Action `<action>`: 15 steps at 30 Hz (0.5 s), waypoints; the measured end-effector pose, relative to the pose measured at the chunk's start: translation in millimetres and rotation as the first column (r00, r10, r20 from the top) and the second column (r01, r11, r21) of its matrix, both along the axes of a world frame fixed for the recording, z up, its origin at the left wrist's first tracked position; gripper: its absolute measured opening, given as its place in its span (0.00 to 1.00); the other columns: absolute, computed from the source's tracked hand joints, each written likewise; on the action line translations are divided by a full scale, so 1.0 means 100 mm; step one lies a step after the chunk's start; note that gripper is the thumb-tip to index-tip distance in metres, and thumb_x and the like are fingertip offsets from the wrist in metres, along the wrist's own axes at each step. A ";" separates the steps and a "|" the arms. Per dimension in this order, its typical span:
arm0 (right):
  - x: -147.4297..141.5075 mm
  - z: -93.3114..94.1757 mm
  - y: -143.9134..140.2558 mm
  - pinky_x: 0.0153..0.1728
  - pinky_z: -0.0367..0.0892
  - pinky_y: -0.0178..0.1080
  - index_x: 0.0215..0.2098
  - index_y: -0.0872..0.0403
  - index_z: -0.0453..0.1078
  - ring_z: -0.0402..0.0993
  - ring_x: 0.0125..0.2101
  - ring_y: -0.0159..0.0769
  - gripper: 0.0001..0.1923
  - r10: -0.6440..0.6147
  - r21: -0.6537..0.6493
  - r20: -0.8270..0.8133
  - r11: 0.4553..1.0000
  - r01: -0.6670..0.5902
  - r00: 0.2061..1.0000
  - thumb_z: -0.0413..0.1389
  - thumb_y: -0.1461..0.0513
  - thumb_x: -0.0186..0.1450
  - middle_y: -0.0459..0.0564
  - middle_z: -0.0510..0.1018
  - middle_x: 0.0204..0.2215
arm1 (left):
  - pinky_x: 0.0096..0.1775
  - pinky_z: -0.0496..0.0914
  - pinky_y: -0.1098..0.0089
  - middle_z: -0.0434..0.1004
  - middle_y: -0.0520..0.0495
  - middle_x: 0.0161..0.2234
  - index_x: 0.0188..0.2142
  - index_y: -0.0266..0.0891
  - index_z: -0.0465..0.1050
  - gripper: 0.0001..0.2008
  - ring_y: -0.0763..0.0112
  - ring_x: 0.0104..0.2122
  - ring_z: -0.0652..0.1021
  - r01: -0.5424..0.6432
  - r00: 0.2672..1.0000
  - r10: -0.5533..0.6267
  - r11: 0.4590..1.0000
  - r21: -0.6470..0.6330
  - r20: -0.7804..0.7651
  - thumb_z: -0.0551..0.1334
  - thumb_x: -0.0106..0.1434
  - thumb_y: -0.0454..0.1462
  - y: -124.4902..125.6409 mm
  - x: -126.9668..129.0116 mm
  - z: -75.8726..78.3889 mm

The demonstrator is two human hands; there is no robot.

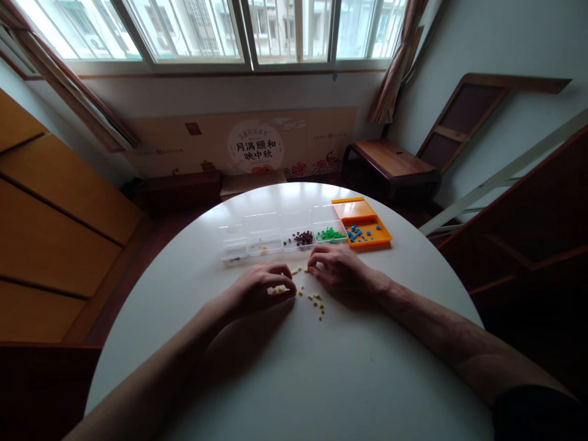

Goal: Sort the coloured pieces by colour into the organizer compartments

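Both hands rest on the round tabletop (pixel 285 380): your left hand (pixel 260 288) curls around a few yellow pieces (pixel 278 289), your right hand (pixel 337 271) lies knuckles-up, fingers bent, its grasp hidden. Loose yellow pieces scatter between and just before them. Directly beyond stands the clear compartment box (pixel 280 236), adjoining an orange tray (pixel 365 225). Bare surface extends toward you.

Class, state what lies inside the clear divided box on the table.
The clear box holds a few yellow pieces, dark brown pieces and green pieces, each in its own compartment. The right hand covers part of its front edge.
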State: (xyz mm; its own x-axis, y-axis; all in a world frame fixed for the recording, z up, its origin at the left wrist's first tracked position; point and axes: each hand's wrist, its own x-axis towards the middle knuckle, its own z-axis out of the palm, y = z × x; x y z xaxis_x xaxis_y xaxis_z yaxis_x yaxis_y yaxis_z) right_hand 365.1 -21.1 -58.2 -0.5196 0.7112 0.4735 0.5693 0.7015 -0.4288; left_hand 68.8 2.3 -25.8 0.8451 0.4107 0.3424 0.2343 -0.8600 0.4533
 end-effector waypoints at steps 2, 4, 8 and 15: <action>0.00 -0.01 -0.01 0.43 0.71 0.37 0.42 0.50 0.80 0.79 0.41 0.37 0.04 -0.003 -0.003 -0.003 1.000 0.003 1.000 0.64 0.66 0.71 0.49 0.84 0.44 | 0.40 0.74 0.69 0.85 0.47 0.41 0.42 0.46 0.87 0.07 0.69 0.36 0.82 -0.108 0.993 0.104 0.992 0.068 0.064 0.68 0.76 0.39 0.07 -0.05 -0.01; 0.01 -0.01 -0.01 0.42 0.71 0.37 0.41 0.50 0.80 0.79 0.41 0.37 0.04 0.000 -0.004 0.001 1.000 0.000 1.000 0.64 0.66 0.71 0.49 0.84 0.43 | 0.39 0.74 0.68 0.85 0.46 0.41 0.42 0.45 0.87 0.07 0.69 0.35 0.81 -0.261 0.960 0.243 0.957 0.128 0.138 0.68 0.76 0.41 0.16 -0.12 -0.01; 0.02 -0.03 -0.02 0.42 0.70 0.37 0.41 0.50 0.79 0.79 0.41 0.37 0.04 -0.001 -0.014 0.010 1.000 0.001 1.000 0.64 0.66 0.71 0.49 0.84 0.44 | 0.35 0.72 0.69 0.83 0.46 0.41 0.41 0.43 0.87 0.09 0.73 0.29 0.75 -0.512 0.849 0.471 0.846 0.151 0.241 0.68 0.76 0.43 0.34 -0.28 -0.03; 0.03 -0.01 -0.03 0.42 0.70 0.37 0.41 0.50 0.79 0.80 0.41 0.37 0.05 0.001 -0.013 0.008 1.000 -0.001 1.000 0.64 0.67 0.70 0.49 0.84 0.44 | 0.34 0.70 0.69 0.84 0.47 0.43 0.42 0.43 0.87 0.12 0.73 0.29 0.76 -0.674 0.739 0.639 0.710 0.205 0.216 0.66 0.76 0.44 0.36 -0.33 -0.06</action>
